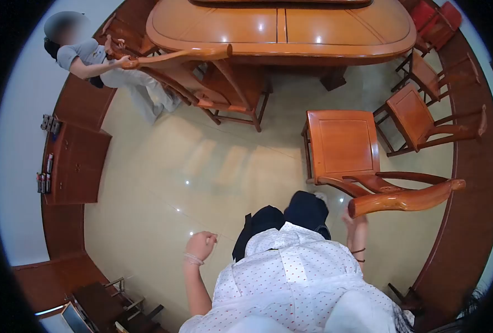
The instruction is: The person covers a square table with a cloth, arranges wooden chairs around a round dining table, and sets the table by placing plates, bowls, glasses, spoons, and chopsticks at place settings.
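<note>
A wooden chair (343,141) stands in front of me to the right, its seat towards the big table and its curved top rail (407,198) towards me. My right hand (356,221) is at the left end of that rail. Its fingers are partly hidden and blurred, so whether they grip the rail does not show. My left hand (202,246) hangs over the floor at my left side, loosely curled with nothing visible in it. At the upper left another person (85,58) has a hand on the top rail of a second wooden chair (224,91).
A large, glossy wooden table (213,28) spans the far side. More wooden chairs (410,114) line the right wall, with red chairs (441,19) in the far corner. A wooden cabinet (77,164) stands by the left wall. Dark furniture (99,305) is at the lower left.
</note>
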### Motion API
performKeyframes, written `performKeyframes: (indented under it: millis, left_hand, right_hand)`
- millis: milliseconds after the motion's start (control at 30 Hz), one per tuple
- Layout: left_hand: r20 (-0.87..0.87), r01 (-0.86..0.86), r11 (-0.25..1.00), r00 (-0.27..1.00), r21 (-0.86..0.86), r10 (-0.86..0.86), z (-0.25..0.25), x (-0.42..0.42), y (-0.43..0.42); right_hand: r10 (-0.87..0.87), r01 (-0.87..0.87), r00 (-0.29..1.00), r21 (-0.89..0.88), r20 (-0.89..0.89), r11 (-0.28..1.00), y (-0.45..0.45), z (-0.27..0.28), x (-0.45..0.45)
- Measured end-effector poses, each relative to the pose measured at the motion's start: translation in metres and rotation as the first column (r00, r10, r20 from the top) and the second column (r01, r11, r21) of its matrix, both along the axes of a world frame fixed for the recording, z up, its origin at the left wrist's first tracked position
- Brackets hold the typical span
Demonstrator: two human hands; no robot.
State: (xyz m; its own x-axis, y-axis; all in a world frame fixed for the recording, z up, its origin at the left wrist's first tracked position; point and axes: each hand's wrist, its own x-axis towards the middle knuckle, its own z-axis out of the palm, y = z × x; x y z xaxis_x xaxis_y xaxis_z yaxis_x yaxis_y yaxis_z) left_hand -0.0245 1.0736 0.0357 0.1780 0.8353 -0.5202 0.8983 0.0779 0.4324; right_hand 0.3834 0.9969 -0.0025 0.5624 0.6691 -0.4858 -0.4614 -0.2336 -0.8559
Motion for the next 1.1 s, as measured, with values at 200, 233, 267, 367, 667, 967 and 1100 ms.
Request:
performKeyframes:
  millis: [200, 233, 267, 367, 667, 967, 1100]
  left_hand:
    - [0.143, 0.092, 0.979, 0.982, 0.181, -0.119, -0.009, 0.016, 0.062]
    - [0.237, 0.096, 0.976, 0.961, 0.193, -0.141, -0.008, 0.031, 0.072]
    - [0.327, 0.099, 0.974, 0.931, 0.205, -0.163, -0.007, 0.044, 0.083]
    - [0.391, 0.189, 0.97, 0.89, 0.156, -0.236, 0.011, 0.072, 0.127]
    - [0.554, -0.149, 0.919, 0.828, 0.364, -0.085, 0.018, 0.026, 0.306]
    - [0.807, -0.812, 0.553, 0.448, 0.188, 0.383, 0.048, -0.08, 0.495]
    - [0.815, -0.901, 0.434, 0.27, 0.025, 0.513, 0.056, -0.123, 0.581]
  right_hand:
    - [0.559, -0.563, 0.812, 0.026, -0.171, 0.826, 0.043, 0.024, -0.057]
    - [0.571, -0.573, 0.804, 0.043, -0.168, 0.819, 0.051, 0.028, -0.063]
    - [0.562, -0.564, 0.822, -0.002, -0.096, 0.826, 0.06, 0.032, -0.068]
    - [0.457, -0.457, 0.889, -0.021, -0.029, 0.889, 0.084, 0.027, -0.076]
    - [0.333, -0.331, 0.942, -0.062, 0.044, 0.942, 0.21, -0.007, -0.094]
    - [0.235, -0.301, 0.95, 0.394, 0.207, 0.868, 0.431, 0.053, -0.148]
    - [0.143, -0.044, 0.983, 0.603, -0.116, 0.797, 0.496, 0.063, -0.172]
